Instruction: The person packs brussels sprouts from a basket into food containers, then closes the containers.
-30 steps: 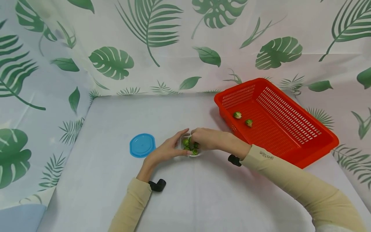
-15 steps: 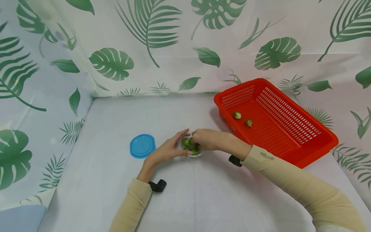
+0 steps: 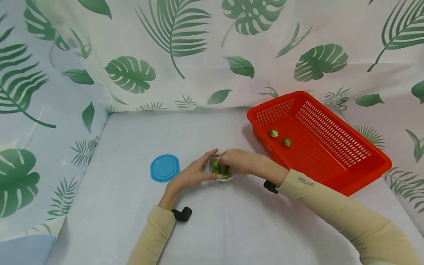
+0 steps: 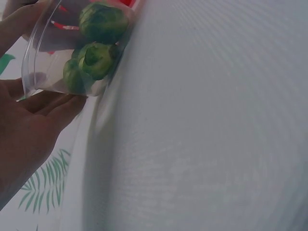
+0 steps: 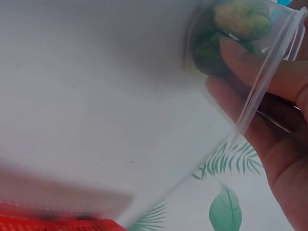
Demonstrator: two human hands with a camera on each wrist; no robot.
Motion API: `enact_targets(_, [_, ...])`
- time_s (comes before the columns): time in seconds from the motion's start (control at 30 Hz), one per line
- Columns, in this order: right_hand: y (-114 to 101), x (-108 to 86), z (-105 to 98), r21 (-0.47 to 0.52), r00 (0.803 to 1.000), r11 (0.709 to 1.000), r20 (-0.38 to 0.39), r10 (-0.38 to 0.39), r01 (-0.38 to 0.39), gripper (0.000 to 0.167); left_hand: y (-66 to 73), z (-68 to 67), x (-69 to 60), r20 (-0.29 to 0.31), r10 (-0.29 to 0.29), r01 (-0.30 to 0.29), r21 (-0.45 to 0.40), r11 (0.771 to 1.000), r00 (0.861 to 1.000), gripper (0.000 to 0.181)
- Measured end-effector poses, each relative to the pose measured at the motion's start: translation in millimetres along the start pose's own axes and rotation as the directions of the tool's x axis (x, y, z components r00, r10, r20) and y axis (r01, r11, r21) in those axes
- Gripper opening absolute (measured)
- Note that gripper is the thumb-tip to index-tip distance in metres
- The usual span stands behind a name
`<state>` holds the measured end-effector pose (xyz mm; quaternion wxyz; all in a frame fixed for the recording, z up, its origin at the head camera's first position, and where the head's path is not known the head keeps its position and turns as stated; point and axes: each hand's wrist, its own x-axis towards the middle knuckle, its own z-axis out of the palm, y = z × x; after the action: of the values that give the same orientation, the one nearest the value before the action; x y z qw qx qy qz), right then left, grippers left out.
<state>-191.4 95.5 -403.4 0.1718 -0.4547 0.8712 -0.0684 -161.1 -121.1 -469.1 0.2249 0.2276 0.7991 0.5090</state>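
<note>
Head view: left hand (image 3: 192, 173) is cupped round a clear tub (image 3: 208, 167), thumb near side, fingers far side; right hand (image 3: 241, 161) dips in opposite, over the sprouts (image 3: 215, 164) inside; blue lid (image 3: 165, 168) lies left of the left hand; red basket (image 3: 318, 162) is right of and beyond the right hand, two loose sprouts (image 3: 273, 133) in it; pale table (image 3: 139, 136) under everything, leaf-print sheeting (image 3: 198, 90) behind and at both sides; left wrist view: fingers lie along the tub's outer wall, sprouts bunched low; plastic looks thin, so brace gently; right wrist view: thumb and finger pinch a darker sprout (image 5: 206, 60) inside; I'd seat it low without squeezing, mind the rim; table looks smooth here, shadowed near the tub.
</note>
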Motion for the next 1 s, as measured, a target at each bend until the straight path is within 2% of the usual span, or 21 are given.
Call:
enact_targets(0.13, [1, -2.2, 0, 0.002, 0.999, 1.0, -0.026, -0.021, 0.021, 0.013, 1.2, -0.7, 0.0, -0.002, -0.004, 0.004, 0.003, 1.0, 1.0, 0.093])
enact_targets(0.4, [3, -4.8, 2, -0.055, 0.995, 0.998, -0.089, -0.04, 0.035, 0.012, 5.7, -3.8, 2.1, -0.019, 0.002, -0.001, 0.038, 0.999, 1.0, 0.093])
enact_targets(0.63, [0, -7.3, 2, -0.062, 0.996, 0.997, -0.062, -0.06, 0.056, 0.012, 1.5, -0.6, 1.2, -0.006, -0.021, 0.021, 0.015, 1.0, 1.0, 0.093])
enact_targets(0.83, [-2, -12.9, -4, -0.07, 0.997, 0.997, -0.067, -0.045, 0.04, 0.018, -0.4, 2.3, 2.2, -0.01, -0.007, 0.007, 0.02, 1.0, 1.0, 0.093])
enact_targets(0.93, [-3, -16.6, -9, -0.044, 0.996, 0.999, -0.08, -0.03, 0.027, 0.022, 0.1, 1.8, 2.7, -0.015, -0.011, 0.012, 0.023, 1.0, 1.0, 0.094])
enact_targets(1.0, [-4, -18.9, -12, 0.009, 0.996, 0.999, -0.088, -0.033, 0.034, 0.022, 0.5, 1.3, 2.3, -0.016, -0.024, 0.025, 0.024, 0.999, 1.0, 0.094])
